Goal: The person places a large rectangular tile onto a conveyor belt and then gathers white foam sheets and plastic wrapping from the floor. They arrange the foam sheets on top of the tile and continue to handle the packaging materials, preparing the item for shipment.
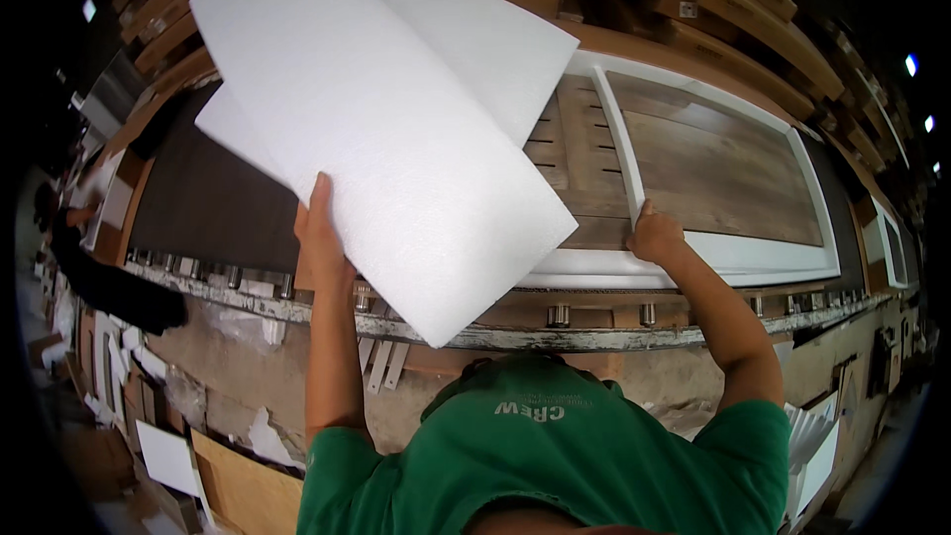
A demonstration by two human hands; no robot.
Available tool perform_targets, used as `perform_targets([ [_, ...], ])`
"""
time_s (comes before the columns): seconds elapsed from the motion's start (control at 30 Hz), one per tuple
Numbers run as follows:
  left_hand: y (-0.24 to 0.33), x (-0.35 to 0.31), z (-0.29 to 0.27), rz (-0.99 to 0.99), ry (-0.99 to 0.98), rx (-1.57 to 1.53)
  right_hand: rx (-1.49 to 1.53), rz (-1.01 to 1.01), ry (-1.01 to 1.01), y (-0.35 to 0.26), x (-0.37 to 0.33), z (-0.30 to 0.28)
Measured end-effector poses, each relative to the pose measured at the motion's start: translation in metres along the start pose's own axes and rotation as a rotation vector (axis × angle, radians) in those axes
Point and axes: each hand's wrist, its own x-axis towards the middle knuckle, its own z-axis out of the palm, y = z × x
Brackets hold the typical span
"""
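My left hand (322, 238) grips the lower left edge of a large white foam sheet (396, 159), its thumb up along the near face. Behind this sheet, a second white foam sheet (485, 45) sticks out at an angle; whether my hand holds it too, I cannot tell. My right hand (657, 236) is closed at the near end of a narrow white foam strip (618, 139). The strip lies across wood-grain panels (718, 168), and more white foam (733, 253) edges them inside an open carton. The foam sheets hide the left part of the panels.
The carton lies on a roller conveyor with a worn metal rail (475, 332). Stacked long brown cartons (733, 50) line the far side. At the left, another person's dark sleeve (119, 287) shows. Scraps and a wooden board (248, 485) lie below.
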Motion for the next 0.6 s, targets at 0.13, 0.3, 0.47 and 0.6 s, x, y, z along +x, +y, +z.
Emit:
perform_targets([
  [0.13,-0.017,-0.002,0.007,0.084,0.015,-0.01,-0.102,-0.025,-0.15,-0.009,-0.009,-0.039],
  [0.3,-0.03,-0.001,0.016,0.11,0.02,0.022,-0.189,-0.408,0.357,-0.011,0.015,-0.05],
  [0.47,-0.037,-0.002,0.049,0.097,0.035,0.037,-0.281,-0.469,0.603,-0.001,0.136,-0.036],
  [0.6,-0.036,-0.003,0.053,0.106,0.083,0.117,-0.302,-0.318,0.444,-0.01,0.196,-0.05],
])
